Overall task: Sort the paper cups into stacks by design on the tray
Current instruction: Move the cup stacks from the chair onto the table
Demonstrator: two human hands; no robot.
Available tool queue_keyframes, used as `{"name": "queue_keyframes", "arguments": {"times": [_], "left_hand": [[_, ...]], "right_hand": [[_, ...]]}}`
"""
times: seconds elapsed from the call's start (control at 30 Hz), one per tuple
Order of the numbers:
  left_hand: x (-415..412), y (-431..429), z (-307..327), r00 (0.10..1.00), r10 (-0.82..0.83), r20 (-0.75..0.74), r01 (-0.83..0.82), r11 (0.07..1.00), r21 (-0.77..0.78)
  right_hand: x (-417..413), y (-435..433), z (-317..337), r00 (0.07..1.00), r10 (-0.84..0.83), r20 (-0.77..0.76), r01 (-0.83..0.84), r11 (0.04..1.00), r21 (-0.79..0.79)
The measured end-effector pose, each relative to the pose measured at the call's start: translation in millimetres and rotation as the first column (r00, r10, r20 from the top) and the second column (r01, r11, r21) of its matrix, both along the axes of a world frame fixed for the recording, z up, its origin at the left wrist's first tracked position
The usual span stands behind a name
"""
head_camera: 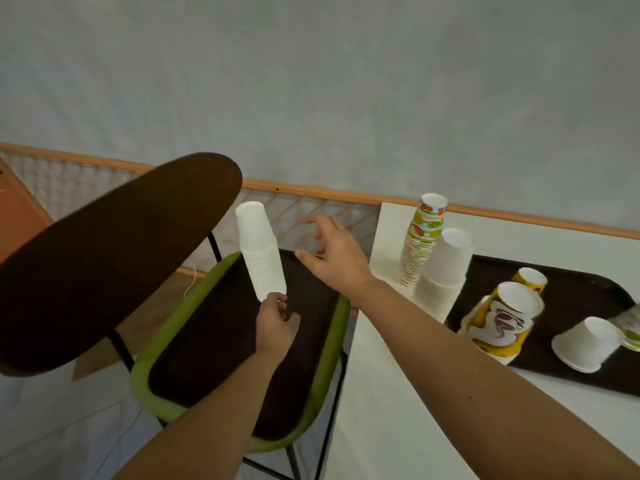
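Note:
My left hand (275, 327) grips the bottom end of a tall stack of plain white cups (259, 251), holding it upright over a dark brown tray (207, 341) that lies on a green chair seat. My right hand (334, 256) hovers open just right of the stack, fingers spread, touching nothing. On the white table stand a tall stack of fruit-patterned cups (420, 244) and a white cup stack (446, 268). A second brown tray (588, 368) holds yellow printed cups (502, 327), a short white stack (585, 342) and another patterned cup (632, 327) at the frame edge.
The green chair (152, 358) has a dark brown backrest (104, 258) at the left and black metal legs. A white table (398, 393) fills the right side, against a grey wall with a wooden rail (311, 190). Tiled floor shows behind the chair.

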State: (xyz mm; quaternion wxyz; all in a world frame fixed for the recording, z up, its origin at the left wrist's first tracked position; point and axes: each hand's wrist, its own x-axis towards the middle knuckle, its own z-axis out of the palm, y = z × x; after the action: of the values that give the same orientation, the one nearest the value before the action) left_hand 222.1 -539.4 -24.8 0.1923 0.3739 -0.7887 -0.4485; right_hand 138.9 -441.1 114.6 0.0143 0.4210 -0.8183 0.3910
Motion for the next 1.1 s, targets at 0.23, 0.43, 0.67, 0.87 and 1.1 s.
{"name": "queue_keyframes", "arguments": {"times": [0.23,0.43,0.67,0.87,1.1], "left_hand": [[-6,-76,-9,0.999,0.033,0.026,-0.034,0.999,0.041],[-20,-119,-21,0.997,0.038,0.07,-0.038,0.999,0.004],[-34,-134,-39,0.984,-0.064,0.168,0.06,0.998,0.025],[-44,-131,-51,0.974,-0.087,0.207,0.083,0.996,0.03],[-57,-125,-54,0.985,-0.053,0.165,0.045,0.998,0.054]], "right_hand": [[-12,-82,-4,0.999,-0.012,0.047,0.012,1.0,0.006],[-18,-128,-15,0.999,-0.032,0.038,0.031,0.999,0.018],[-27,-154,-26,0.994,-0.024,0.103,0.012,0.993,0.114],[-31,-149,-35,0.994,-0.052,0.093,0.043,0.994,0.101],[-36,-130,-33,0.987,-0.123,0.101,0.122,0.992,0.017]]}}
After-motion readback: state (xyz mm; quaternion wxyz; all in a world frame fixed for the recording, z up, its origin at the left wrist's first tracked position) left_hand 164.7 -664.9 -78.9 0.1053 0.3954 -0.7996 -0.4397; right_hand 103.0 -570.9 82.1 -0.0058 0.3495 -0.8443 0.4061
